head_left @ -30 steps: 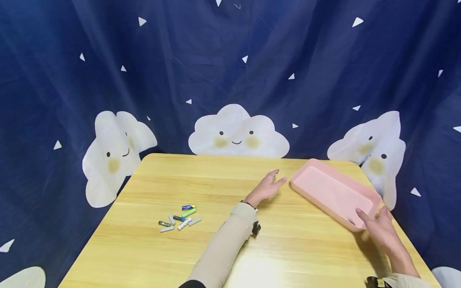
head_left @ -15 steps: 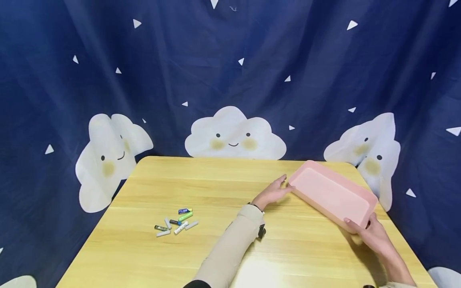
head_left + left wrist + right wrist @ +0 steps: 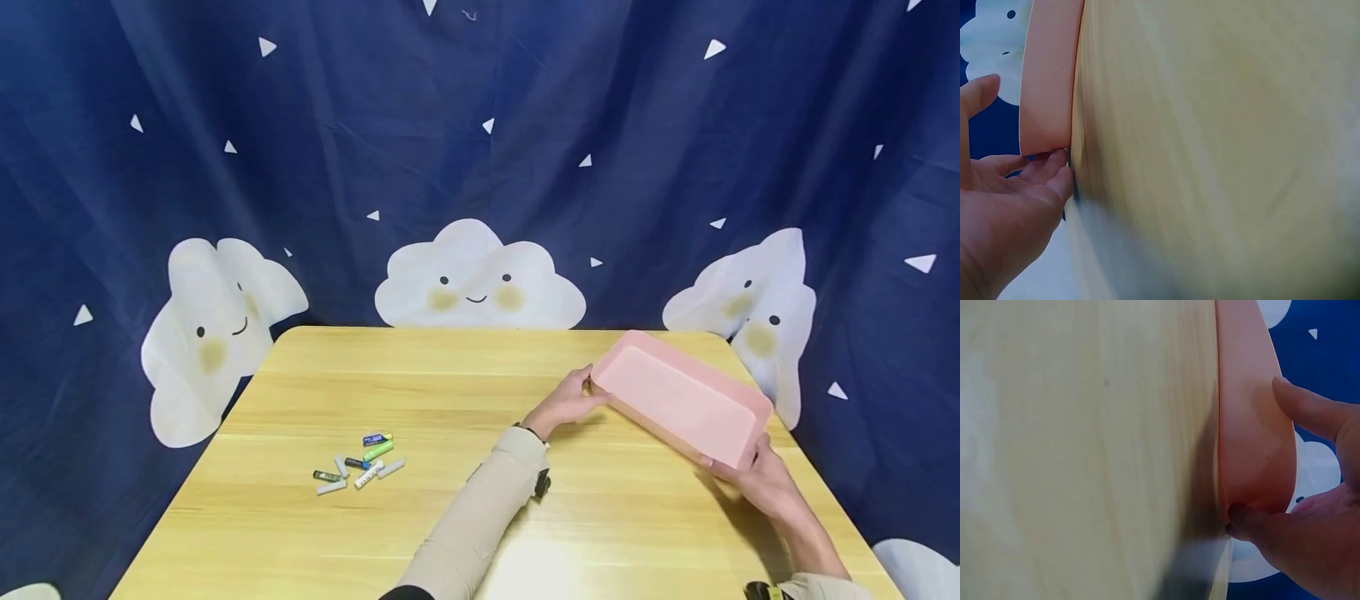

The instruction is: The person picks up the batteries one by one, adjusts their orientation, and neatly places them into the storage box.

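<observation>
A shallow pink rectangular tray (image 3: 678, 400) sits at an angle on the right side of the table. My left hand (image 3: 566, 403) holds its left end. In the left wrist view the fingers (image 3: 1054, 164) bend against the tray's lower edge, while the thumb stands a little off the rim. My right hand (image 3: 767, 482) grips the near right end. The right wrist view has its thumb on the rim and fingertips (image 3: 1246, 520) at the bottom edge. Further left lies a loose group: a blue-and-yellow battery (image 3: 377, 439), a green battery (image 3: 378, 451), a white one (image 3: 369, 474) and several other small cylinders.
The wooden table (image 3: 420, 367) has rounded far corners. Behind it and at both sides hangs a dark blue curtain (image 3: 420, 108) with cloud and triangle prints. The tray lies close to the table's right edge.
My left hand has moved right and come into contact with the tray's left end. My right hand has closed in on the near right end. The view has turned slightly right.
</observation>
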`<state>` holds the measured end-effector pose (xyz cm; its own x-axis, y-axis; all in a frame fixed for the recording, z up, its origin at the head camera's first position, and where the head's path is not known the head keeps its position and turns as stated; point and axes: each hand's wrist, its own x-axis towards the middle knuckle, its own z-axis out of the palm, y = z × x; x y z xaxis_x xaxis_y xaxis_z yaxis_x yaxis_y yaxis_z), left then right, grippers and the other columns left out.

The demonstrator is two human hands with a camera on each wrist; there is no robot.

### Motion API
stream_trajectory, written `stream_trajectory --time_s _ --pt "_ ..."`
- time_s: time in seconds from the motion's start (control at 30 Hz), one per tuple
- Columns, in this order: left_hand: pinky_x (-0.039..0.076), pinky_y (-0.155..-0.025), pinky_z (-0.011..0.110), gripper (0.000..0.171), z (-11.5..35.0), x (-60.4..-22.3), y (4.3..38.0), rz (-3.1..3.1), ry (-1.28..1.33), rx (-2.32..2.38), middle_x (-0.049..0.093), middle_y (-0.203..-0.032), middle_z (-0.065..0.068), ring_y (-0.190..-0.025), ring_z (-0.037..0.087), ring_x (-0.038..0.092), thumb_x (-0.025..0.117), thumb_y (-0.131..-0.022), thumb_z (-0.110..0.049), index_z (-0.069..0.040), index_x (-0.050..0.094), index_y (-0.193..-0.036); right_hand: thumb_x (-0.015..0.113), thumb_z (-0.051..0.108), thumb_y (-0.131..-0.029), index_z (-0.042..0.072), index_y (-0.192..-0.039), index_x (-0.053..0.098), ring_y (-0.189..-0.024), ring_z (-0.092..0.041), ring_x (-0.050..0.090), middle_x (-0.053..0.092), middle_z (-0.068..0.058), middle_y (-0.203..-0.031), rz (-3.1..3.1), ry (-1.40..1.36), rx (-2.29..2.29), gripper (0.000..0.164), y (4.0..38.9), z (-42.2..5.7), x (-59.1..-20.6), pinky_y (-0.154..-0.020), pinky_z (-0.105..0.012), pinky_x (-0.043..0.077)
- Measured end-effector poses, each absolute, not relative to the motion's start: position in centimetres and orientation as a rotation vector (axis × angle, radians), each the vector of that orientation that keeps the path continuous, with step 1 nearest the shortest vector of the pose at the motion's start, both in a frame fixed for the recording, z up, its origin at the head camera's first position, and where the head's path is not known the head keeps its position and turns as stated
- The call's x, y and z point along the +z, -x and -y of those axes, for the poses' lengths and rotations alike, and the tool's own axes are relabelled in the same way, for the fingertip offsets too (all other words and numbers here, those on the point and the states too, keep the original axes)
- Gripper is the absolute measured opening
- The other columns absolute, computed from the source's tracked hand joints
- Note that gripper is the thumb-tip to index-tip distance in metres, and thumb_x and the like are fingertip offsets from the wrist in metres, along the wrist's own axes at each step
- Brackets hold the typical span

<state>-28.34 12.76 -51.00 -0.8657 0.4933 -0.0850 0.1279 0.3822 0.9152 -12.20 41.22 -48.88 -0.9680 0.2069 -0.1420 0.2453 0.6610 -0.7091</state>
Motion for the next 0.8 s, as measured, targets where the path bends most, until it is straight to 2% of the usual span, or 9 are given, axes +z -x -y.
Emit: stream_trajectory --time_s 0.13,0.2,0.27,0.33,0.4,0.43,0.57,0.7,0.8 --pt "0.041 -0.114 0.032 0.084 -12.6 -51.0 28.1 -2.362 -0.523 1.446 0.042 -0.160 0.010 -0.134 0.013 0.048 0.071 -0.097 -0.040 -0.009 0.030 -0.163 0.074 0.040 -0.094 -0.020 -0.153 0.010 -0.133 -0.049 0.041 0.037 -0.045 -0.147 -2.802 -0.378 -1.205 0.106 12.3 -41.1 -48.6 -0.081 -0.011 0.033" --pt "0.045 -0.105 0.030 0.084 -12.5 -51.0 28.0 -2.379 -0.517 1.449 0.049 -0.151 0.009 -0.117 0.012 0.054 0.071 -0.097 -0.040 -0.009 0.030 -0.163 0.073 0.039 -0.095 -0.020 -0.153 0.011 -0.133 -0.049 0.041 0.037 -0.045 -0.147 -2.802 -0.365 -1.210 0.104 12.4 -41.0 -48.6 -0.082 -0.012 0.033" --pt "0.046 -0.086 0.026 0.083 -12.3 -51.0 28.0 -2.392 -0.529 1.456 0.061 -0.117 0.008 -0.087 0.011 0.054 0.070 -0.098 -0.040 -0.008 0.029 -0.163 0.073 0.039 -0.095 -0.020 -0.153 0.013 -0.133 -0.049 0.042 0.038 -0.044 -0.147 -2.812 -0.349 -1.208 0.102 12.5 -40.9 -48.7 -0.082 -0.012 0.033" --pt "0.039 -0.072 0.024 0.079 -12.1 -50.9 28.0 -2.411 -0.560 1.467 0.053 -0.088 0.002 -0.068 0.010 0.040 0.069 -0.099 -0.036 -0.006 0.032 -0.161 0.074 0.037 -0.094 -0.020 -0.153 0.015 -0.132 -0.048 0.043 0.040 -0.044 -0.146 -2.816 -0.331 -1.220 0.101 12.7 -40.7 -48.8 -0.081 -0.010 0.034" --pt "0.034 -0.066 0.024 0.074 -11.8 -50.7 28.0 -2.446 -0.595 1.459 0.046 -0.082 0.003 -0.065 0.012 0.035 0.068 -0.100 -0.032 -0.003 0.035 -0.159 0.075 0.036 -0.094 -0.020 -0.153 0.014 -0.132 -0.047 0.043 0.040 -0.043 -0.146 -2.807 -0.319 -1.240 0.101 12.8 -40.4 -48.9 -0.080 -0.007 0.033" --pt "0.035 -0.066 0.023 0.071 -11.6 -50.7 28.0 -2.477 -0.607 1.442 0.049 -0.083 0.004 -0.068 0.012 0.037 0.068 -0.100 -0.031 -0.003 0.037 -0.158 0.075 0.036 -0.094 -0.020 -0.153 0.012 -0.132 -0.047 0.042 0.039 -0.043 -0.146 -2.801 -0.315 -1.248 0.103 12.9 -40.3 -48.9 -0.080 -0.007 0.032" --pt "0.040 -0.076 0.021 0.067 -11.3 -50.6 27.8 -2.575 -0.599 1.375 0.059 -0.118 0.014 -0.087 0.010 0.043 0.069 -0.100 -0.032 -0.004 0.044 -0.155 0.075 0.035 -0.094 -0.022 -0.154 0.006 -0.136 -0.048 0.038 0.034 -0.045 -0.149 -2.772 -0.306 -1.264 0.107 13.1 -39.9 -48.8 -0.089 -0.008 0.035" --pt "0.045 -0.082 0.022 0.066 -10.8 -50.7 27.9 -2.605 -0.597 1.379 0.061 -0.123 0.018 -0.091 0.012 0.049 0.071 -0.099 -0.029 -0.001 0.047 -0.153 0.076 0.035 -0.093 -0.022 -0.154 0.006 -0.135 -0.046 0.038 0.034 -0.045 -0.149 -2.773 -0.302 -1.246 0.108 13.3 -39.4 -48.8 -0.092 -0.012 0.035" --pt "0.050 -0.094 0.027 0.065 -10.4 -50.8 28.1 -2.632 -0.595 1.385 0.062 -0.129 0.019 -0.104 0.018 0.057 0.072 -0.097 -0.027 -0.001 0.049 -0.151 0.076 0.033 -0.093 -0.022 -0.154 0.000 -0.138 -0.046 0.035 0.029 -0.046 -0.153 -2.759 -0.291 -1.260 0.113 13.6 -38.9 -48.7 -0.105 -0.026 0.039"
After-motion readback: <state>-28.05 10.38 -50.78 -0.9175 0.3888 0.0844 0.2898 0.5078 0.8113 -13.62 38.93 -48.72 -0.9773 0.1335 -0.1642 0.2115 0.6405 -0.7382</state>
